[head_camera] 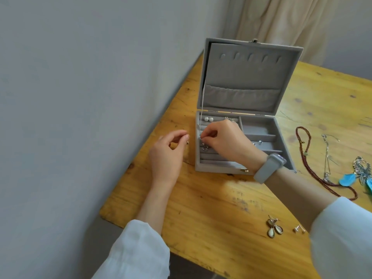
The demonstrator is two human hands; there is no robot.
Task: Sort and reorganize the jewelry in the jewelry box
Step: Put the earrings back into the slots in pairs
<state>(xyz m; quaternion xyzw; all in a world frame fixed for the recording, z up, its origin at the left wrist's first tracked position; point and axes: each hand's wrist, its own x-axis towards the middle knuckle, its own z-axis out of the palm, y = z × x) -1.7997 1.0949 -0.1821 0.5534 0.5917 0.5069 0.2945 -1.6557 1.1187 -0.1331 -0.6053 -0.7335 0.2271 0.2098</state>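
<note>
— Fingertips of the right hand [223, 140] pinch something tiny over the ring rolls of the grey jewelry box [237, 146]; the hand hides what.

— And the left hand [168, 156]?

— Curled beside the box's left wall, pinching a small piece, too little to name.

— Room around them?

— Wall close on the left, tabletop [211, 208] edge just under the left wrist. Teardrop earrings [274, 228] lie near the front; a dark red bead necklace [314, 164] and blue feather earrings [360, 176], cut off by the frame, lie right.
</note>
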